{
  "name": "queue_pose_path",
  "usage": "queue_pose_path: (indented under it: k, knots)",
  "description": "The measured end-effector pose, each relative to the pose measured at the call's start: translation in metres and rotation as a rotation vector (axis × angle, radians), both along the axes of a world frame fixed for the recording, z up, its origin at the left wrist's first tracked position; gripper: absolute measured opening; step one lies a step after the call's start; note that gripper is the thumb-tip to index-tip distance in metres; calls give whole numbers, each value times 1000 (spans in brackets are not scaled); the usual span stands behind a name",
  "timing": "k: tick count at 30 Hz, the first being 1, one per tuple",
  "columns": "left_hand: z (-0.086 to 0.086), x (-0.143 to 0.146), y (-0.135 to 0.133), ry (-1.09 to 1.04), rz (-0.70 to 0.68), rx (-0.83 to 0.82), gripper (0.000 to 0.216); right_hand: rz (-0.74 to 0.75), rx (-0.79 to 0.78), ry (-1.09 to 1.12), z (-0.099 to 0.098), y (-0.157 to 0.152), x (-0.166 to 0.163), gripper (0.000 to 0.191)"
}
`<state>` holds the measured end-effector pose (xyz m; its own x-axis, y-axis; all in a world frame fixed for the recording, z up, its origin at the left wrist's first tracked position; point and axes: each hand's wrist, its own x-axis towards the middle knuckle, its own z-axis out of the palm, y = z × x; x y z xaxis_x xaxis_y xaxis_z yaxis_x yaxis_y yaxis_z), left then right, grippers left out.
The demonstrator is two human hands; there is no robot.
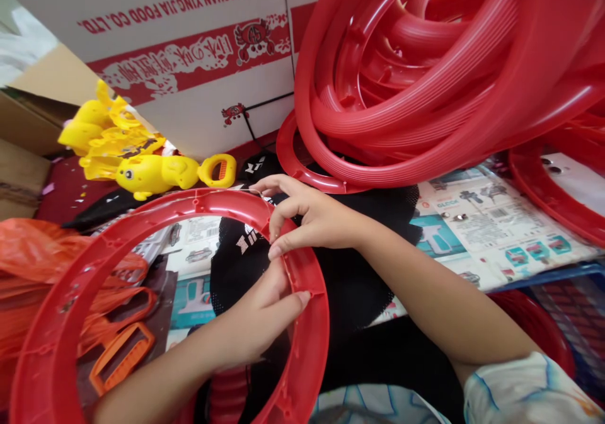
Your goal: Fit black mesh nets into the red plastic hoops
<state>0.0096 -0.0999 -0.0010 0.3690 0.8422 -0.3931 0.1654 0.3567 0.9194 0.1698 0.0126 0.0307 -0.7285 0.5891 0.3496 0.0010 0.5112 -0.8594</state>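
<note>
A large red plastic ring (208, 203) with a ribbed, channelled inside is tilted up before me. My left hand (267, 314) grips its right side, thumb pressed on the channel and fingers behind the rim. Just above, my right hand (307, 216) is closed in a pinch at the ring's upper right inner edge. A thin, pale wire-like strand (222, 189) runs along the top of the ring to these fingers; its end is hidden. Behind the ring lies a black mesh piece (231, 266) with white print.
Several red rings (406, 121) are stacked at the upper right. Yellow animal-shaped plastic pieces (155, 172) lie at the left, above orange plastic handles (123, 355) and an orange bag (38, 247). A white printed carton (189, 52) stands behind. Printed cardboard (491, 222) covers the work surface.
</note>
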Motion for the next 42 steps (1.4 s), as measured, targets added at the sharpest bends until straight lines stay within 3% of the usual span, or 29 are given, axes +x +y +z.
queue_pose_path:
  k: [6,10,14,18,27,42]
  knots:
    - [10,6,7,-167,30,-167,53,-30,-63,60,-4,0,-2,10]
    - [7,9,17,-358,62,-146,50,-25,-25,77,-5,1,-1,10]
    - [5,13,24,-492,199,-152,44,-63,62,64,-5,1,-2,7]
    - [0,14,22,-430,288,-120,32,-64,101,48,-6,0,-4,8]
    - [-7,13,18,-305,329,32,29,8,52,13,-5,-1,-5,5]
    - [22,17,11,-125,157,-51,33,28,25,12,2,-1,-2,3]
